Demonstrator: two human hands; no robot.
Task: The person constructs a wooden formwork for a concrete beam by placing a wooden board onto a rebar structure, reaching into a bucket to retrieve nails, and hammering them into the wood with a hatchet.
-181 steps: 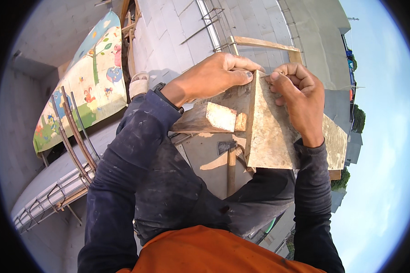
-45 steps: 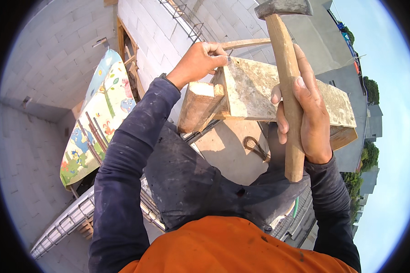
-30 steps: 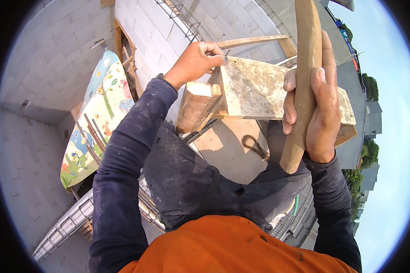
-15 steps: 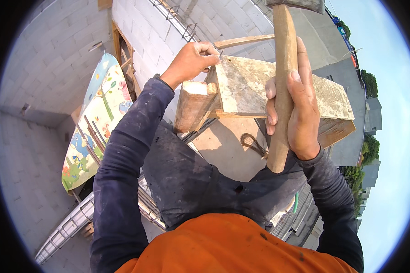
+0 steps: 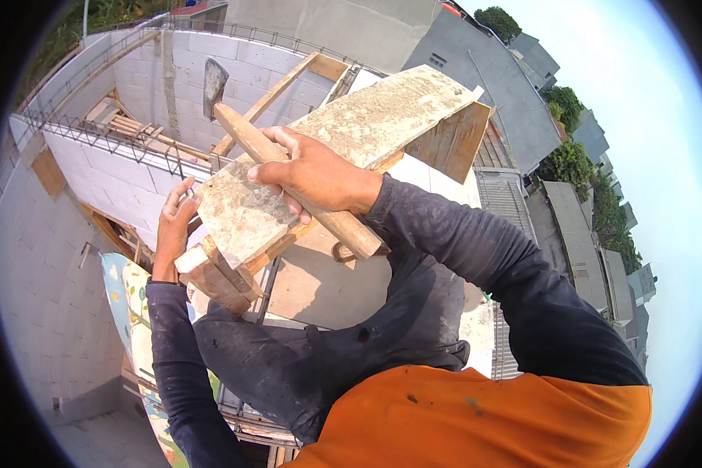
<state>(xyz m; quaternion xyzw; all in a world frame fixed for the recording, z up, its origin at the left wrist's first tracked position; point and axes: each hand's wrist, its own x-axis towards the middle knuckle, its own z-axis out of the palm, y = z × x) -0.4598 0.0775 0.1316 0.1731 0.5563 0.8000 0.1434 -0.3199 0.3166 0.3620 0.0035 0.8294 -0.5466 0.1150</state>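
Observation:
My right hand (image 5: 320,173) is wrapped round the wooden handle of a hammer (image 5: 246,134), holding it slanted over the board. The dark, worn metal head (image 5: 214,87) points up and away to the left. Below it lies a long plank (image 5: 246,222), crusted with dried cement and joined to wooden side pieces. At the near left end of the plank, my left hand (image 5: 175,230) has thumb and fingertips drawn together by the corner. What they pinch is too small to make out. A short timber block (image 5: 218,279) sits beneath that end, beside my left wrist.
A light block wall (image 5: 109,173) topped with steel rebar runs across the left. Beneath my left forearm hangs a patterned sheet (image 5: 138,312). My legs (image 5: 304,363) straddle the work. Corrugated roofing (image 5: 507,207) and lower buildings drop away at the right.
The view has swung to the right. The hammer has tipped from upright to leaning left, its head now beyond the plank's left edge. My left hand stays at the plank's corner.

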